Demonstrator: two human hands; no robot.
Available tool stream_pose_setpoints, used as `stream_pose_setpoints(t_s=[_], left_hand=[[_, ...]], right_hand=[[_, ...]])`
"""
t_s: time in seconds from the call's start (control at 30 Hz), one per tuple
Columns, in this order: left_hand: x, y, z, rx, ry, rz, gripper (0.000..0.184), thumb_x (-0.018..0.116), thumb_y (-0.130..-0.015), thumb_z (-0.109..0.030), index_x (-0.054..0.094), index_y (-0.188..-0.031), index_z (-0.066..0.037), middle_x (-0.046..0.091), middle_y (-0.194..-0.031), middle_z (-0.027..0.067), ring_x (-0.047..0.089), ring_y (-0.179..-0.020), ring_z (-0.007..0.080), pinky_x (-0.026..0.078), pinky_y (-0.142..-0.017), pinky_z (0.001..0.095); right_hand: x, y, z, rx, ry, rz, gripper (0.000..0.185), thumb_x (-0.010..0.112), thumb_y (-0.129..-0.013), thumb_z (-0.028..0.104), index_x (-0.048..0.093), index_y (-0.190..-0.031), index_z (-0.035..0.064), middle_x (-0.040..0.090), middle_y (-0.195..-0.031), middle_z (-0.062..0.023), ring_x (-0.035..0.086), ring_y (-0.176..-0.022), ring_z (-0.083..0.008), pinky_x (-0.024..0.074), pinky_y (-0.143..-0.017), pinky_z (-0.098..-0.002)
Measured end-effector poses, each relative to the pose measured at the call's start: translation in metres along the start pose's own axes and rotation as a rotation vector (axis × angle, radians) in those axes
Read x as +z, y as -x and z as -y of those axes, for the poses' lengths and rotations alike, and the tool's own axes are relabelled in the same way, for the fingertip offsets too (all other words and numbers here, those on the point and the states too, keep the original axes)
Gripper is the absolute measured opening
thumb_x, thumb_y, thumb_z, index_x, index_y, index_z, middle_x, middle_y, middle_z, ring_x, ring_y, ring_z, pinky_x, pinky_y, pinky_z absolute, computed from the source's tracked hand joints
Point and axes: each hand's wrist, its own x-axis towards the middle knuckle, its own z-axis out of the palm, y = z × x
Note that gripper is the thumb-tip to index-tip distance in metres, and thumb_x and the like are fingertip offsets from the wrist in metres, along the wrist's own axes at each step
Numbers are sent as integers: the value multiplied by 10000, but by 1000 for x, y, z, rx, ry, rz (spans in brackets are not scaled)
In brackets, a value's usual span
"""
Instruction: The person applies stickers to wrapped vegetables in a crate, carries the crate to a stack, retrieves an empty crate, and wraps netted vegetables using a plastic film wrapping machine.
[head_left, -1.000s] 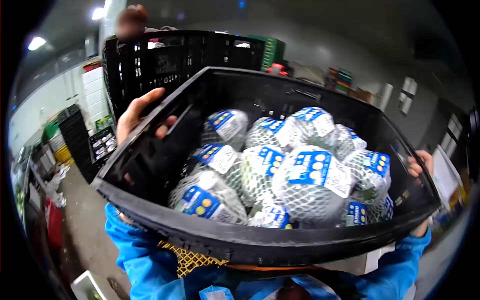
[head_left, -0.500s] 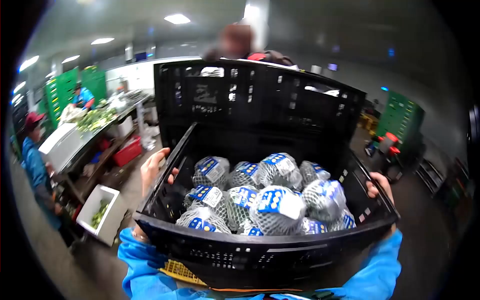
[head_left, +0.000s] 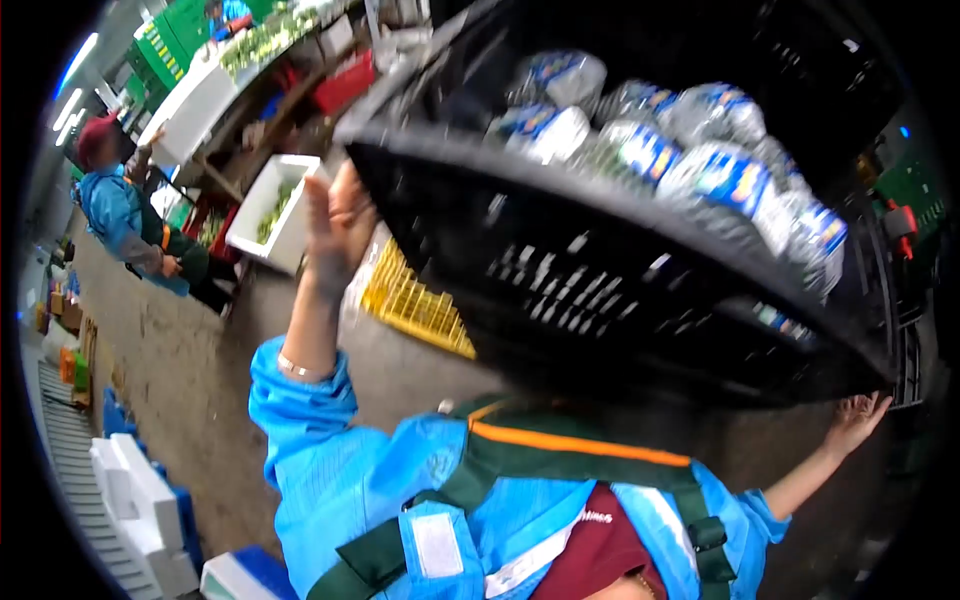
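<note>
OK, black crate (head_left: 600, 265) is up at upper right of the view, tilted, long axis running upper left to lower right. Near long wall faces the wearer, open top points up and away. Netted packs (head_left: 715, 175) with blue-and-white labels sit inside, grouped toward the near wall.

Left hand (head_left: 338, 215) is at the crate's left corner, fingers extended upward, open rather than pinching; can't tell if it touches. Right hand (head_left: 857, 420) is at the lower right corner, just under the rim, fingers spread; contact unclear.

Yellow basket (head_left: 412, 305) shows below and left of the crate, white box (head_left: 250, 225) of greens beyond the left hand. Person in blue (head_left: 120, 215) stands near that box.
</note>
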Motion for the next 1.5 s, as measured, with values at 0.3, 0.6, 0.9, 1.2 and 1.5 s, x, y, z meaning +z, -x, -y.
stream_pose_setpoints(t_s=[0.3,0.6,0.9,1.2,1.5], left_hand=[[29,0,44,100,-480,-102,543,468,-892,-267,296,-1304,42,488,-1187,137,448,-1116,215,322,-969,306],[3,-15,59,442,-624,118,736,643,-728,-194,284,-1329,36,322,-1356,218,322,-1251,349,243,-1029,388],[3,-13,44,402,-722,186,748,658,-718,-140,268,-1329,44,314,-1349,241,322,-1244,378,257,-1026,415],[-85,83,-135,15,-1250,1237,417,584,-806,-162,449,-1172,-14,524,-1054,170,531,-917,319,433,-821,390],[-193,123,-285,16,-1066,1199,356,549,-837,-161,455,-1155,-33,539,-1014,133,531,-859,266,436,-771,357]], right_hand=[[11,-19,-75,-1388,977,-457,424,386,-922,359,523,-1071,-13,540,-1097,-204,528,-973,-326,445,-826,-404],[-5,-35,-68,-549,259,-306,491,357,-885,354,433,-1245,29,464,-1234,-153,471,-1084,-280,401,-919,-386],[-81,-83,-113,-1081,1084,-487,520,345,-906,394,393,-1299,57,399,-1314,-176,418,-1160,-292,294,-1019,-387],[-57,86,-147,-386,490,-744,422,431,-882,355,546,-1147,47,576,-1070,-129,522,-1006,-244,384,-889,-345],[162,469,-488,51,1525,1202,253,542,-762,255,633,-915,75,623,-896,-177,600,-850,-296,468,-724,-414]])
